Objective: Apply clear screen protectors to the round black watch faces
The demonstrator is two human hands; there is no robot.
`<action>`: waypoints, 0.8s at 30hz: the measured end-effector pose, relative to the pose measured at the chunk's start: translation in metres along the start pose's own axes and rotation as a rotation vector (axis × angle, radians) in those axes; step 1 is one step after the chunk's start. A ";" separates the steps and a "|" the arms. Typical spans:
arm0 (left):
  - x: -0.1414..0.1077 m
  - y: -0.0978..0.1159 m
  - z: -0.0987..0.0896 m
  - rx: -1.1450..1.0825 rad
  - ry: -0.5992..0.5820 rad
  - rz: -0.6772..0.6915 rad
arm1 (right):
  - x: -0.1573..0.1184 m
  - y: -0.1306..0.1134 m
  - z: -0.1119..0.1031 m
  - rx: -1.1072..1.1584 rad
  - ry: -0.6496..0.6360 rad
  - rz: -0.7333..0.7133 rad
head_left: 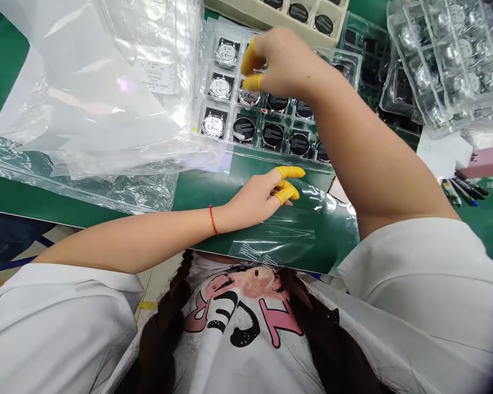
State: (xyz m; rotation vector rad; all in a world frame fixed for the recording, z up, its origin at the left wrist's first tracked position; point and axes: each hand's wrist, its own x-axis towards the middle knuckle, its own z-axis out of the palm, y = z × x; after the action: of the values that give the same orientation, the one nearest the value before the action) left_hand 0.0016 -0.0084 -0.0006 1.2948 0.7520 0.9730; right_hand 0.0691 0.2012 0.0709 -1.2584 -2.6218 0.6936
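Smooth green tabletop spreads beneath crinkled and glossy plastics, its straight near edge running in front of the person's white cotton-looking shirt. Toward the left edge lie large, limp plastic bags, clear to milky, their folds catching the light; one carries a white printed label.

Well back from the near edge, around the middle, sits a clear, stiff plastic tray moulded into square pockets. Its pockets hold round watch cases, the leftmost with shiny silvery discs marked CE, others with matte black discs bearing fine white print. Part of the tray is hidden by the right forearm.

The right hand hangs over the tray, thumb and one finger bent toward each other in yellow rubbery cots; I cannot tell whether these fingers grip anything. Nearer the near edge, the left hand is loosely curled over thin transparent film, its cot-covered fingers partly spread; whether they pinch the film is unclear. A red cord bracelet circles that wrist.

Beyond the tray stands a cream, thick-walled box with black discs. Toward the right edge are stacked clear blister trays, a pink block-shaped box and slim pens.
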 end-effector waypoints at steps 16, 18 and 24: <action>0.010 0.009 -0.006 -0.255 0.009 -0.041 | -0.187 -0.025 -0.016 0.170 0.216 -0.163; 0.009 0.009 -0.003 -0.224 -0.018 -0.056 | -0.213 -0.014 -0.001 0.211 0.182 -0.115; 0.009 -0.003 0.001 -0.076 -0.123 -0.044 | -0.232 0.006 0.029 0.406 0.207 0.059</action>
State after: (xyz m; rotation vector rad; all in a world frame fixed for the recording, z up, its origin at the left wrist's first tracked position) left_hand 0.0066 -0.0004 -0.0033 1.2550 0.6406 0.8698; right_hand 0.2109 0.0163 0.0568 -1.2112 -2.1469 0.9855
